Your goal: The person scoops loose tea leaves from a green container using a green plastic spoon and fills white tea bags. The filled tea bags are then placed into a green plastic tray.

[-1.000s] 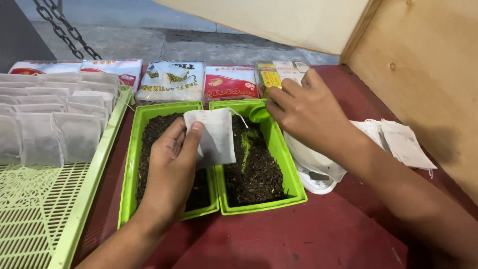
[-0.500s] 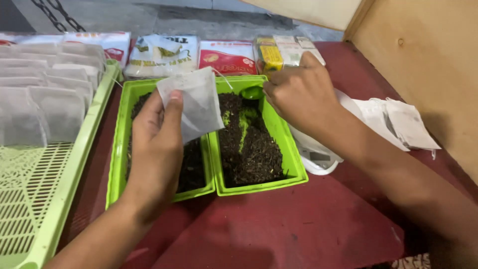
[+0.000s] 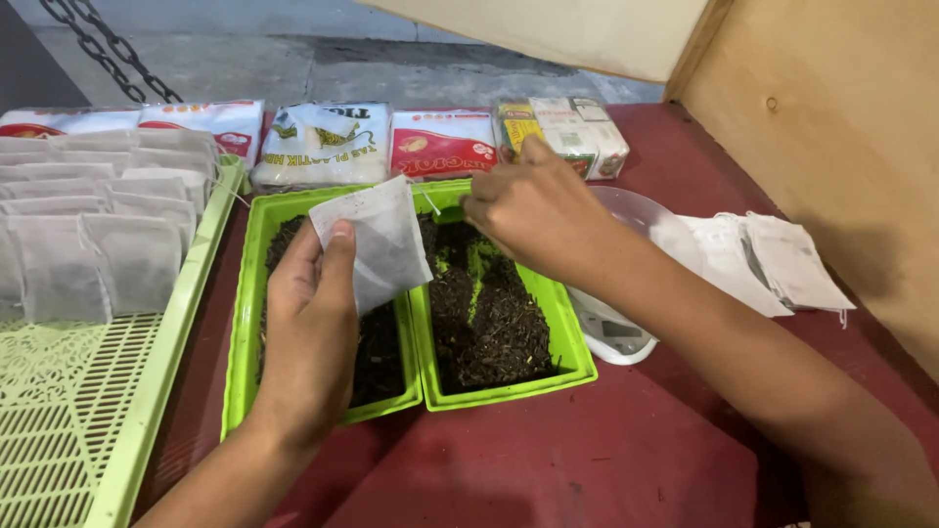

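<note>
Fig.: 2 bright green rectangular plastic trays (image 3: 249, 323) (image 3: 572, 337) of dark loose tea, side by side. 1 pale green perforated plastic rack (image 3: 88, 430) w/ filled white paper tea bags (image 3: 117, 220); exact no. unclear, approx. a dozen visible. 5 printed packets (image 3: 323, 142) along the back edge. 1 white scale (image 3: 611, 332). 2 hands (image 3: 308, 332) (image 3: 533, 205); 1 white bag (image 3: 377, 240) held.

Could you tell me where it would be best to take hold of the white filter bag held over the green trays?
Probably by a bare upper corner, from the right. The bag hangs flat and tilted; the left hand covers its lower left edge, leaving the right side free.
</note>
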